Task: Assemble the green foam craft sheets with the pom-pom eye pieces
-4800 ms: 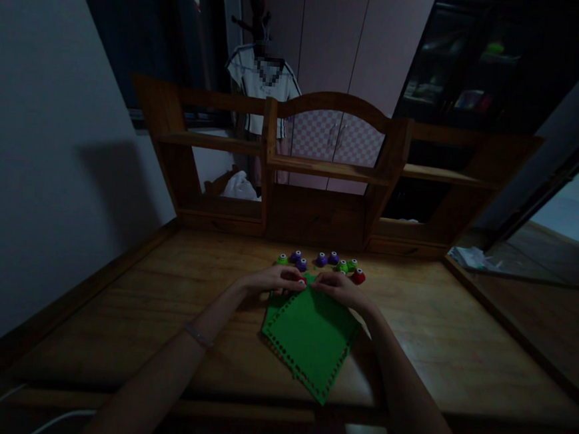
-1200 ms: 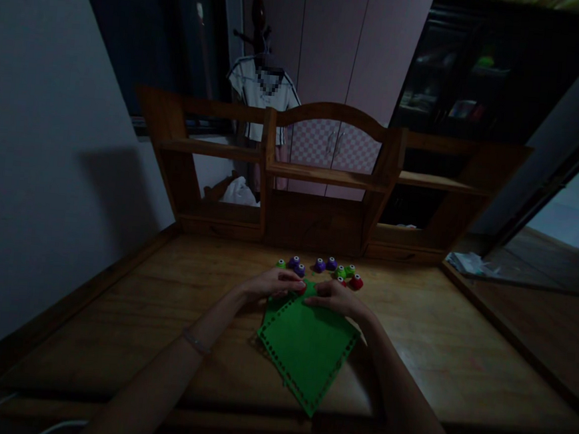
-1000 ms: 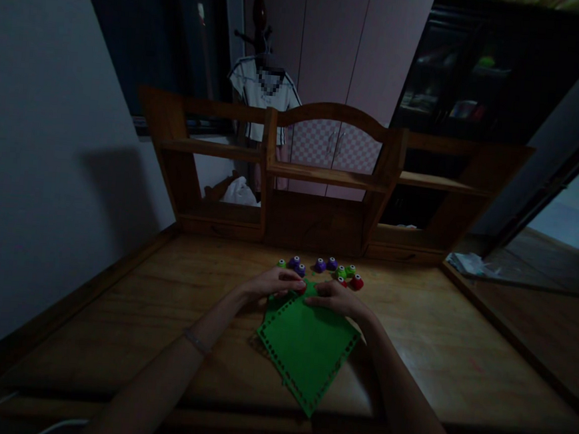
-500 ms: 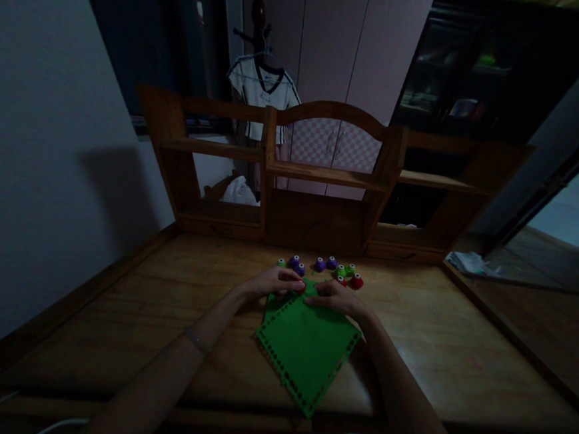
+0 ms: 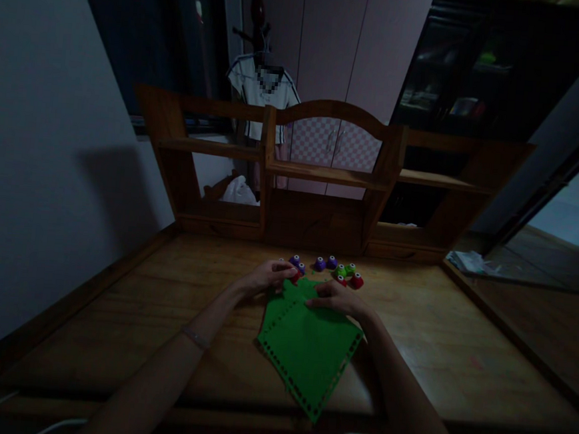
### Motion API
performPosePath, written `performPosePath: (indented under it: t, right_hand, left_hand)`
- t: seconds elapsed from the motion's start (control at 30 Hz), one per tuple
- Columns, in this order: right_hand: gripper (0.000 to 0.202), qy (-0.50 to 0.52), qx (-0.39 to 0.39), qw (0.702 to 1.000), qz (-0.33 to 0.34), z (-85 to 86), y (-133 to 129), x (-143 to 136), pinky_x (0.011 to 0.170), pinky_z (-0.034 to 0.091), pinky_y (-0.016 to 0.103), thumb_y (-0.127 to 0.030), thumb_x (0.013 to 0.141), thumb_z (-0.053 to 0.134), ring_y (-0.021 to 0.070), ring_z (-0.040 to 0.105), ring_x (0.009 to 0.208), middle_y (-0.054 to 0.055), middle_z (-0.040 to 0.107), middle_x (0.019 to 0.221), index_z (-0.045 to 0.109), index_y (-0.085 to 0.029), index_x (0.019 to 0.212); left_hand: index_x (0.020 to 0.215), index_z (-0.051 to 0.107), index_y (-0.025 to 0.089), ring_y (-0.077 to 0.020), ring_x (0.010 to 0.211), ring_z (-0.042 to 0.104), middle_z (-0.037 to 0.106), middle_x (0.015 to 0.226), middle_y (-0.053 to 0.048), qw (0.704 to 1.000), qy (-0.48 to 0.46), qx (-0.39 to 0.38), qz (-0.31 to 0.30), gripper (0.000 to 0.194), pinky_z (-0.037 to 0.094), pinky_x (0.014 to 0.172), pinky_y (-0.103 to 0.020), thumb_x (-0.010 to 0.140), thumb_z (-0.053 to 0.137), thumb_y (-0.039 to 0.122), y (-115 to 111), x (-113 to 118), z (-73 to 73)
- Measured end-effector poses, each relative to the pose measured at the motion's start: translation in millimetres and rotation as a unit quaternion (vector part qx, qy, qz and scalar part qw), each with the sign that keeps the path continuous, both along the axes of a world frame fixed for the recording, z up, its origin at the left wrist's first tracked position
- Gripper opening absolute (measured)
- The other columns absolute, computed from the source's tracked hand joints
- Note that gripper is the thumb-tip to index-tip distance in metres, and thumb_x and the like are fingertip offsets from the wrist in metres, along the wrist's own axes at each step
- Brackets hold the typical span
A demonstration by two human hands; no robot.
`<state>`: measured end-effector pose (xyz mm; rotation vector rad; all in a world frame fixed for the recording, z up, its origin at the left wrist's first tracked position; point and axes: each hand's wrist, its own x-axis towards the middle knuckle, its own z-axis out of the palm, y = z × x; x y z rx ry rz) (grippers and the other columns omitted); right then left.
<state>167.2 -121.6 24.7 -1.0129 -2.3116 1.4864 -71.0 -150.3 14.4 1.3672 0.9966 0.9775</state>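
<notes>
In my view, the sheet (image 5: 309, 352) lies on the desk (image 5: 425, 335), low centre, with the left hand (image 5: 265, 276) at its upper-left edge and the right hand (image 5: 337, 298) on its upper-right. Behind it I see several punches (image 5: 320, 265), then the shelf (image 5: 314, 222); the wardrobe (image 5: 327, 46) stands beyond, upper centre.

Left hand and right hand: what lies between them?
In the head view, the upper part of the green sheet, plus a red piece at the left hand.
</notes>
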Motion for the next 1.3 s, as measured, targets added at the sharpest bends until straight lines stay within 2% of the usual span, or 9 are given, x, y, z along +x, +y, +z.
performPosePath:
  t: [0.2,0.33,0.4,0.5,0.63,0.83,1.03,1.13,1.3]
  right_hand:
    - [0.042,-0.003,-0.012,1.000,-0.012,-0.7,0.1,-0.6,0.046,0.029,0.021,-0.056,0.068,0.069,0.0081,0.043,0.052,-0.004,0.050,0.060,0.053,-0.016,0.067]
    - [0.042,-0.009,-0.014,1.000,-0.017,-0.3,-0.6,-0.5,0.046,0.030,0.021,-0.055,0.068,0.069,0.0087,0.045,0.052,-0.003,0.051,0.061,0.054,-0.016,0.067]
    - [0.042,-0.008,-0.005,1.000,-0.021,1.2,-1.9,-0.5,0.046,0.030,0.021,-0.055,0.068,0.069,0.0089,0.045,0.052,-0.003,0.050,0.060,0.053,-0.016,0.066]
    - [0.040,-0.003,-0.002,1.000,-0.026,4.1,-4.4,-1.1,0.047,0.031,0.022,-0.054,0.070,0.067,0.0097,0.047,0.054,-0.002,0.053,0.063,0.056,-0.016,0.069]
    - [0.039,0.003,-0.004,0.999,-0.036,5.9,-5.2,-3.5,0.051,0.034,0.023,-0.054,0.073,0.065,0.0113,0.049,0.058,0.000,0.056,0.068,0.059,-0.016,0.074]
    - [0.036,0.028,0.067,0.996,-0.048,-1.0,0.1,-6.0,0.054,0.033,0.023,-0.052,0.076,0.062,0.0111,0.046,0.061,-0.002,0.052,0.068,0.056,-0.016,0.071]
    - [0.032,0.055,0.108,0.991,-0.058,-8.1,3.5,-6.9,0.069,0.042,0.027,-0.048,0.080,0.059,0.0164,0.056,0.078,0.003,0.062,0.084,0.063,-0.017,0.085]
    - [0.032,0.088,0.179,0.973,-0.116,-8.5,2.2,-9.7,0.076,0.044,0.030,-0.047,0.083,0.057,0.0186,0.058,0.086,0.006,0.064,0.095,0.064,-0.018,0.095]
    - [0.032,0.146,0.275,0.931,-0.190,-2.7,-4.3,-15.3,0.070,0.045,0.028,-0.047,0.087,0.052,0.0182,0.059,0.083,0.007,0.064,0.096,0.062,-0.019,0.099]
  left_hand:
    - [0.097,0.067,0.012,-0.0116,0.067,0.056,0.065,0.088,-0.010,0.999,-0.047,-0.006,0.009,0.045,0.040,0.052,-0.020,0.075,0.067,0.050,7.1,0.5,-6.3]
    - [0.091,0.067,0.010,-0.0071,0.053,0.048,0.063,0.076,-0.006,0.996,-0.092,-0.011,0.017,0.039,0.039,0.050,-0.020,0.078,0.065,0.047,13.5,1.1,-10.8]
    - [0.090,0.066,0.011,-0.0065,0.050,0.047,0.063,0.073,-0.005,0.991,-0.127,-0.033,0.037,0.038,0.039,0.050,-0.020,0.079,0.064,0.047,14.9,1.8,-12.0]
    - [0.094,0.064,0.013,-0.0091,0.053,0.053,0.065,0.074,-0.006,0.978,-0.176,-0.085,0.070,0.038,0.043,0.052,-0.020,0.080,0.062,0.048,13.9,3.1,-11.4]
    - [0.097,0.061,0.014,-0.0098,0.049,0.054,0.067,0.073,-0.006,0.964,-0.199,-0.169,0.057,0.034,0.046,0.050,-0.021,0.085,0.056,0.046,10.6,4.5,-7.2]
    - [0.093,0.061,0.011,-0.0101,0.043,0.053,0.067,0.069,-0.009,0.954,-0.215,-0.206,0.038,0.036,0.047,0.046,-0.021,0.093,0.041,0.041,10.7,3.7,-6.4]
    - [0.087,0.062,0.010,-0.0099,0.041,0.051,0.067,0.065,-0.011,0.952,-0.229,-0.203,0.016,0.040,0.048,0.049,-0.023,0.095,0.034,0.039,12.6,0.4,-10.2]
    - [0.093,0.062,0.010,-0.0106,0.042,0.052,0.067,0.065,-0.011,0.953,-0.226,-0.201,-0.007,0.041,0.047,0.049,-0.023,0.094,0.034,0.039,12.5,1.8,-10.7]
    - [0.097,0.062,0.009,-0.0103,0.043,0.052,0.067,0.068,-0.012,0.957,-0.212,-0.196,-0.039,0.044,0.045,0.048,-0.021,0.094,0.033,0.042,11.0,4.9,-9.9]
